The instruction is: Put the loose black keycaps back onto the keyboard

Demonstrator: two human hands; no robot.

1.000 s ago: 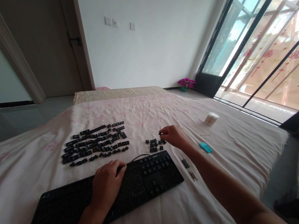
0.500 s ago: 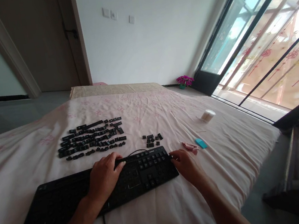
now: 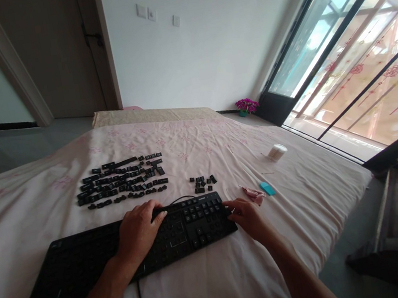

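Head view: black keyboard (image 3: 89,267) lies slantwise on a bed (image 3: 224,286) covered with a pale pink floral sheet, most of its keycaps gone, the number pad at its right end keeping its keys. Left hand (image 3: 138,231) rests flat on the keyboard's middle, fingers loosely spread, gripping nothing. Right hand (image 3: 247,217) sits at the keyboard's right edge, fingertips touching the number pad corner; whether it pinches a keycap cannot be told. Large spread of loose keycaps (image 3: 121,180) lies in rough rows beyond the keyboard, well apart from both hands. Smaller cluster of keycaps (image 3: 202,183) sits just behind the number pad. Near the right hand, on the sheet: a pink tool (image 3: 252,193), a small blue object (image 3: 267,188), and farther off a white round container (image 3: 277,150).
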